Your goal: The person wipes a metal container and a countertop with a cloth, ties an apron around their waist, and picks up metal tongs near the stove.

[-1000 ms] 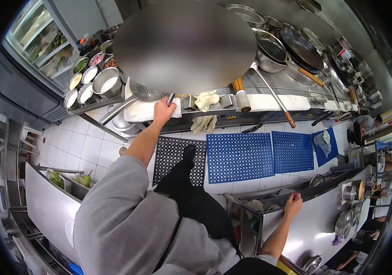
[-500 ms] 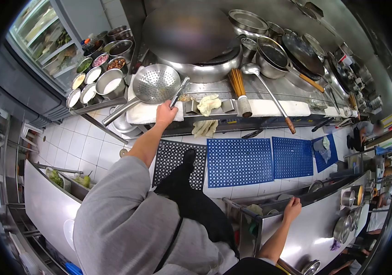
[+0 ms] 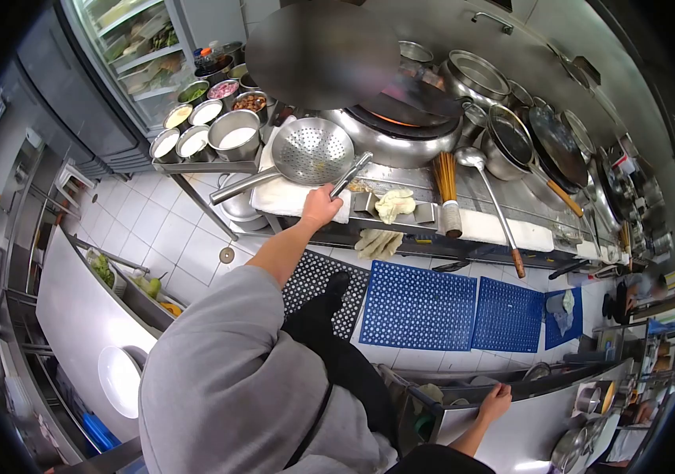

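My left hand (image 3: 322, 207) is closed around a slim metal tool with a dark grip (image 3: 351, 174), its tip pointing up and right. Just left of it, a perforated strainer (image 3: 313, 150) rests at the stove edge, above a white folded cloth (image 3: 294, 199). To its right lie a crumpled pale cloth (image 3: 395, 205) and a bamboo brush (image 3: 447, 189). A dark wok (image 3: 424, 99) sits over the burner, partly covered by a blurred patch, with an orange glow below. My right hand (image 3: 496, 402) is curled at the steel counter's edge; what it grips is unclear.
Metal pots of ingredients (image 3: 236, 136) crowd a shelf at left. A long-handled ladle (image 3: 495, 197) crosses the stove front. Blue floor mats (image 3: 419, 305) lie between the stove and the steel counter (image 3: 543, 430). A white plate (image 3: 118, 381) sits on the left counter.
My view has turned, so the stove items appear farther right and lower. The dark wok and orange glow now show beside the blur. My left hand keeps its grip; my right stays by the counter edge.
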### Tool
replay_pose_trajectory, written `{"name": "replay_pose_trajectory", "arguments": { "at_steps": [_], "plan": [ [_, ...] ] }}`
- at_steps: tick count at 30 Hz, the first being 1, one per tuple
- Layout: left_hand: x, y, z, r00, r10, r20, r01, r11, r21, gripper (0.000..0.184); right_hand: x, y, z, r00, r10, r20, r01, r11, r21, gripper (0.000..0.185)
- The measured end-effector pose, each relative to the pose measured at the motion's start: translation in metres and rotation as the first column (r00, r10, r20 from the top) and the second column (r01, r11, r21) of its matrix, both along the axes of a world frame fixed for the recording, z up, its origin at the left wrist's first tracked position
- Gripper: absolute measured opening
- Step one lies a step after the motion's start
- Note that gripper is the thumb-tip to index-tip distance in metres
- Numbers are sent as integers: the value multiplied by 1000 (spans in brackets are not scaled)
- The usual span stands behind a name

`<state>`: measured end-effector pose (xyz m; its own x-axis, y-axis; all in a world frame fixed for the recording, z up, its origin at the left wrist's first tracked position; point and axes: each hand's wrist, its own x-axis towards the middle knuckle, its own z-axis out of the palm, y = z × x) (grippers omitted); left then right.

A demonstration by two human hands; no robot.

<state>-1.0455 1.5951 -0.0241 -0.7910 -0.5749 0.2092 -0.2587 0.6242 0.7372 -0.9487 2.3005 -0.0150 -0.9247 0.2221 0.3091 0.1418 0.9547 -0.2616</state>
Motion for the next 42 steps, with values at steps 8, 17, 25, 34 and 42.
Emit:
{"name": "replay_pose_trajectory", "arguments": {
  "at_steps": [8, 17, 25, 34, 42],
  "plan": [
    [1, 0, 2, 1000, -4, -4, 4, 1000, 25, 23, 1, -5, 5, 999, -22, 29, 21, 999, 45, 20],
    [0, -7, -17, 996, -62, -65, 68, 992, 102, 32, 3, -13, 15, 998, -30, 53, 28, 999, 28, 14],
    [-10, -17, -36, 969, -129, -213, 182, 950, 252, 20, 4, -21, 25, 990, -140, 7, 140, 989, -45, 17],
    [-17, -18, -28, 972, -175, -159, 209, 950, 233, 26, 5, -15, 12, 987, -124, -104, 115, 990, -85, 16],
    [22, 56, 42, 966, 14, -258, 227, 435, 871, 28, 7, -19, 25, 992, -128, -1, 128, 990, -66, 16]
  ]
}}
